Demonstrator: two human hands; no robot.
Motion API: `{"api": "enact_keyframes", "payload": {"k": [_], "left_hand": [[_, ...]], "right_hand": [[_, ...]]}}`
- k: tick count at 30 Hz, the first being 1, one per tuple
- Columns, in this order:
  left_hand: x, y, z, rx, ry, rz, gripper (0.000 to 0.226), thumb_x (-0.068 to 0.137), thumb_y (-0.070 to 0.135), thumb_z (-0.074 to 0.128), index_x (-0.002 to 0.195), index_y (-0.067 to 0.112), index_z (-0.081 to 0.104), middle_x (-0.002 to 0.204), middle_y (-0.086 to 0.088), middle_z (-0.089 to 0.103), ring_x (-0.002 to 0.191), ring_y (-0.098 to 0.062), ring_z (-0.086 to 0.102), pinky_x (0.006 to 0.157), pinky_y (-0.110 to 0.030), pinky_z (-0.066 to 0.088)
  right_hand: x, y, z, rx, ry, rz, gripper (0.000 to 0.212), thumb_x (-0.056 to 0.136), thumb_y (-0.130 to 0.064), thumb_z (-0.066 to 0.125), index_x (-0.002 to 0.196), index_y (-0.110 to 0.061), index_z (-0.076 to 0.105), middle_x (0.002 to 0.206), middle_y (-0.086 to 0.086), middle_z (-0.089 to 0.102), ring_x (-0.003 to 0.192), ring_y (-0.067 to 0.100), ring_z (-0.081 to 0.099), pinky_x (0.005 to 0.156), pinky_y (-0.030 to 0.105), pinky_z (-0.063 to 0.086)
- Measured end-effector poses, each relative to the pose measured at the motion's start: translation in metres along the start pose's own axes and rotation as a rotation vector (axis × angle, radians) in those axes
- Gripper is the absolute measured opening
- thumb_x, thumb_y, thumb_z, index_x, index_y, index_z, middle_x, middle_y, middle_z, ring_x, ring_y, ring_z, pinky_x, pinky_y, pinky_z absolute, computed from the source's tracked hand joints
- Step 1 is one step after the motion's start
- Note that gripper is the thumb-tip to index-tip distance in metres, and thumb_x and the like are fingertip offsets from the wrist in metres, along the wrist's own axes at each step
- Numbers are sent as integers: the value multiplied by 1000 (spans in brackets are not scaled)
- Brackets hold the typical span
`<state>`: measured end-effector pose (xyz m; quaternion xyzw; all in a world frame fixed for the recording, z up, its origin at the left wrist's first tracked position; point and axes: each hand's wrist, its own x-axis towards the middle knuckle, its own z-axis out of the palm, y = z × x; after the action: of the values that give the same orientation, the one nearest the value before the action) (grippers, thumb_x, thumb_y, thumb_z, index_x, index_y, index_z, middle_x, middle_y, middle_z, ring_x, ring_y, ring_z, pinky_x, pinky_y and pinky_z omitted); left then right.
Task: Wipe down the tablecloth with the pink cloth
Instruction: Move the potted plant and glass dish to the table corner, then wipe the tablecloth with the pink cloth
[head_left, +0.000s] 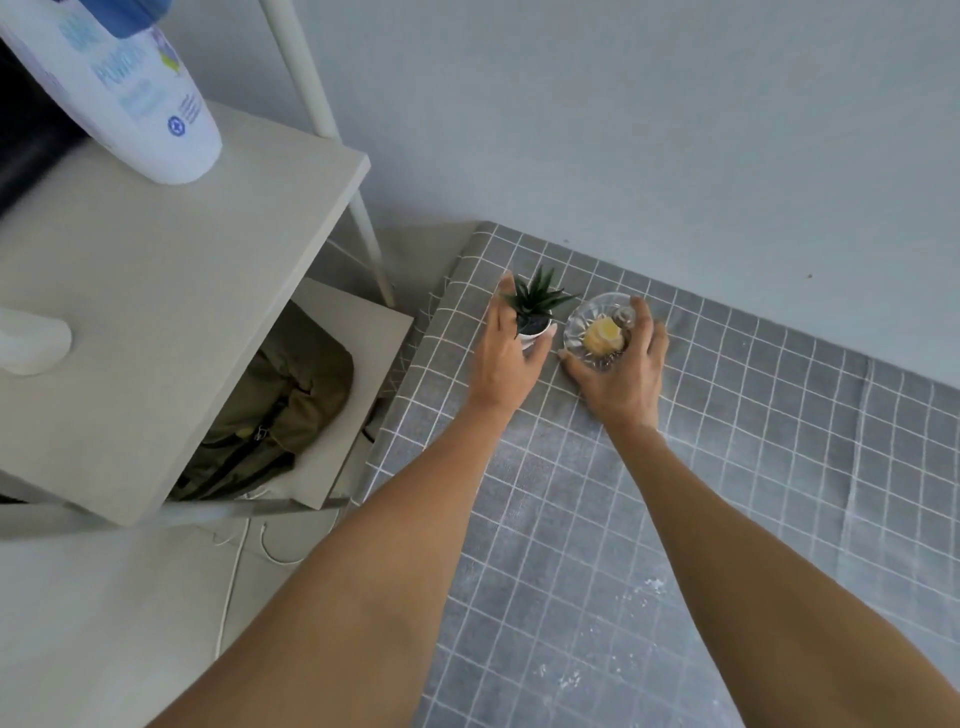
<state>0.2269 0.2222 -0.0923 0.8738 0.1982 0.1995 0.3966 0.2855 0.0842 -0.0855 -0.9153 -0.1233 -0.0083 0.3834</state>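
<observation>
- Step, as I judge it: clearing the tablecloth (701, 467) before wiping; no pink cloth is in view.
- Left hand (506, 353) curls around the small potted plant (535, 312), just left of the glass dish (602, 330); right hand (623, 374) cups that dish's near side.
- Next move likely calls for lifting both off, then fetching the cloth.
- Count: 2 hands, 1 plant, 1 dish, 1 tablecloth, with white specks nearer the person than the dish.
</observation>
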Motion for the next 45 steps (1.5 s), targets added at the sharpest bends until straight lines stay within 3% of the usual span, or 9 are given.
{"api": "enact_keyframes", "payload": {"k": [4, 8, 11, 13, 16, 21, 25, 33, 45], "left_hand": [[-4, -3, 3, -68, 54, -86, 64, 88, 42, 60, 128, -6, 48, 129, -20, 54, 118, -31, 56, 90, -38, 51], [-8, 1, -1, -83, 70, -142, 74, 84, 38, 68, 138, -2, 39, 132, -16, 55, 119, -27, 56, 92, -37, 52], [-11, 4, -9, -83, 32, -159, 84, 81, 34, 73, 146, 5, 29, 141, -11, 48, 124, -23, 52, 95, -30, 47], [-18, 5, -15, -34, -11, -162, 86, 81, 38, 72, 147, 8, 26, 147, -11, 41, 129, -24, 47, 98, -33, 46], [-34, 6, -24, 87, -119, -196, 93, 86, 42, 65, 152, 8, 10, 159, -12, 15, 142, -29, 26, 109, -38, 33], [-64, 17, -45, 421, -378, -206, 81, 95, 54, 39, 151, 6, 6, 159, -14, -4, 147, -28, -1, 120, -43, 7], [-89, 39, -61, 667, -584, -162, 75, 98, 55, 23, 151, 5, 6, 159, -16, -4, 147, -29, -6, 119, -48, 3], [-148, 112, -72, 742, -643, -127, 70, 100, 47, 32, 152, 6, 8, 159, -14, -5, 147, -28, -5, 118, -48, 6], [-256, 206, -27, 744, -710, 2, 64, 101, 39, 33, 151, 6, 9, 160, -14, -5, 147, -27, -3, 118, -48, 7]], "right_hand": [[-3, 2, -3, -35, -26, -2, 96, 69, -47, 79, 142, -35, 18, 144, 14, 30, 129, 30, 40, 97, 45, 48], [-4, 2, -9, -81, -108, 21, 100, 70, -56, 74, 143, -44, 7, 150, 19, 23, 136, 37, 32, 101, 54, 43], [-8, 2, -17, -162, -180, 38, 105, 74, -58, 70, 146, -44, -6, 158, 18, 7, 145, 35, 15, 114, 52, 25], [-14, 3, -24, -239, -208, 49, 108, 77, -60, 66, 147, -41, -15, 160, 15, -1, 147, 32, 6, 115, 49, 18], [-25, 6, -35, -335, -267, 101, 107, 82, -59, 60, 147, -33, -20, 160, 10, -7, 147, 29, 1, 116, 49, 11], [-55, 10, -65, -438, -366, 168, 79, 97, -50, 37, 151, -18, -12, 160, 8, -11, 147, 25, -7, 119, 44, 2], [-82, 8, -90, -455, -436, 170, 61, 103, -40, 20, 152, -11, 0, 160, 9, -7, 147, 24, -7, 120, 44, 2], [-163, 15, -154, -496, -509, 50, 60, 103, -41, 20, 153, -12, 4, 160, 10, -2, 147, 26, -4, 119, 44, 2], [-260, 92, -264, -517, -419, 167, 58, 103, -40, 20, 153, -13, 6, 160, 10, 1, 148, 26, -2, 119, 45, 5]]}}
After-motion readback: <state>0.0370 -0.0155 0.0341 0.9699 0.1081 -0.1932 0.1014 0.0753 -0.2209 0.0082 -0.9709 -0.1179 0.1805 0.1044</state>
